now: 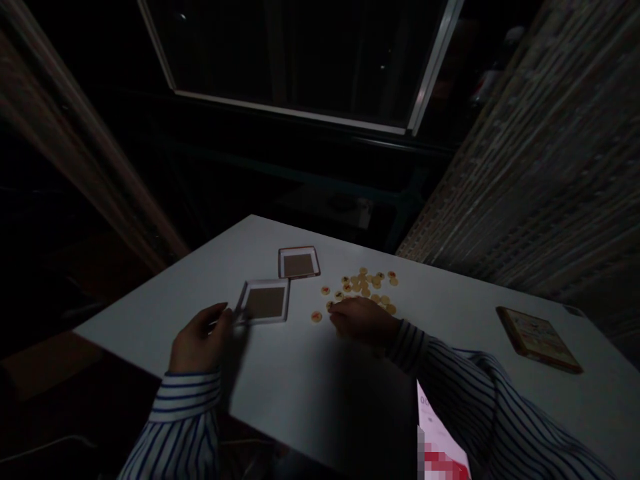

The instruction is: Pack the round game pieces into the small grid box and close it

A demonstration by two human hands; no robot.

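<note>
My right hand is over the near side of a spread of round, pale wooden Chinese chess pieces, some showing red or dark characters. Its fingers are curled down, and whatever they grip is hidden. Close to its fingertips lies a dark-marked piece, with a red-marked piece farther left. My left hand hovers at the left side of a shallow open box, fingers bent together. I cannot make out anything in them. Behind that box sits a smaller shallow tray with a brown inside.
All this rests on a white table. A flat box with a printed picture lies at the right. A lit phone screen shows below my right forearm. String curtains hang at both sides, with a dark framed pane behind.
</note>
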